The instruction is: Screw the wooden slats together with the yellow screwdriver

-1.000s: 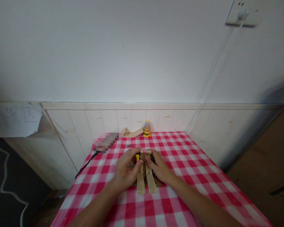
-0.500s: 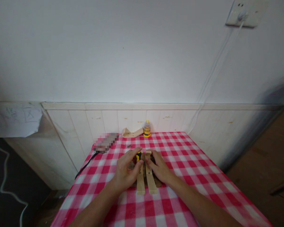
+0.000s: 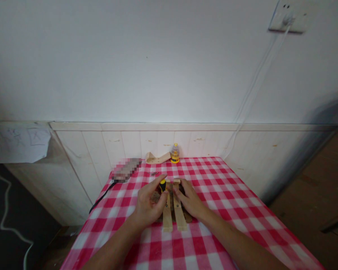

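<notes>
My left hand (image 3: 147, 202) is closed around a short yellow-and-black screwdriver (image 3: 163, 185), its handle top between the fingers and thumb. The screwdriver's tip is hidden. Just under it lies a pale wooden strip (image 3: 167, 222) with a dark hole or screw in its face. Beside that strip, a second matching wooden strip (image 3: 180, 219) runs almost parallel, and my right hand (image 3: 192, 198) grips its far part with the thumb on top. Both strips rest over a brown wooden piece (image 3: 188, 217), mostly covered by the hands.
A red-and-white checked cloth (image 3: 186, 247) covers the table. At the back stand a curved wooden piece (image 3: 157, 159) and a yellow bit holder (image 3: 175, 153). Several small screws (image 3: 154, 173) lie in front of them. A blurred-out object (image 3: 127, 169) with a black strap sits left.
The screwdriver's handle has turned and shifted slightly left in my left hand, and more of its yellow top shows. My right hand and the wooden strips stay in place.
</notes>
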Demonstrator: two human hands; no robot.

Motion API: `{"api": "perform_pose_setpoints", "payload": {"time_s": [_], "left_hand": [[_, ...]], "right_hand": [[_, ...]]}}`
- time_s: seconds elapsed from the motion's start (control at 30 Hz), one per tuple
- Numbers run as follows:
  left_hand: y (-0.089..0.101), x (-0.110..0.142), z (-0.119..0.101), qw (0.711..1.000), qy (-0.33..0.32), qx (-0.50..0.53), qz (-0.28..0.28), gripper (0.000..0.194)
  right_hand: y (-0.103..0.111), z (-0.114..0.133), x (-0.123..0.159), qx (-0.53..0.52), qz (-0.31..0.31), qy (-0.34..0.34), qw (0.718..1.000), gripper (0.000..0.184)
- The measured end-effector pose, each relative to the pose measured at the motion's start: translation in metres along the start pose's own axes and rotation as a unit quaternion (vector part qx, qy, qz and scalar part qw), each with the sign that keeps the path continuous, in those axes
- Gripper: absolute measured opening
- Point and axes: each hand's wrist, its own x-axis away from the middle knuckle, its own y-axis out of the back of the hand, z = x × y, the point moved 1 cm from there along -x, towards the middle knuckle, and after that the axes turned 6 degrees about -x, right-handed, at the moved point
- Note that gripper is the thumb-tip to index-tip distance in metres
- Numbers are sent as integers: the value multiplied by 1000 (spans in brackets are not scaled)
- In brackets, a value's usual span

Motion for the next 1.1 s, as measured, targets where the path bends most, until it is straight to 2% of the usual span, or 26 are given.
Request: {"api": "perform_pose_setpoints", "payload": {"time_s": [0.07,0.17,0.27,0.6,0.83,0.97,1.1], "left_hand": [[-2,2,5,999,30,10,-8,43],[-5,3,13,995,86,22,-50,44],[-8,1,18,990,114,12,-82,47],[-13,0,24,995,61,-18,-75,45],[-16,-2,27,997,50,-25,-57,42],[-16,-3,25,997,68,-14,-46,40],[-16,-2,22,994,102,19,-35,51]], "right_hand": [[0,1,0,0,-3,3,1000,35],[0,1,0,-4,-2,4,1000,34],[-1,1,0,-8,1,0,1000,33],[-1,7,0,-4,1,-3,1000,26],[0,6,1,-7,-1,0,1000,30],[0,7,1,-12,0,1,1000,31],[0,6,1,-11,-3,-3,1000,31]]}}
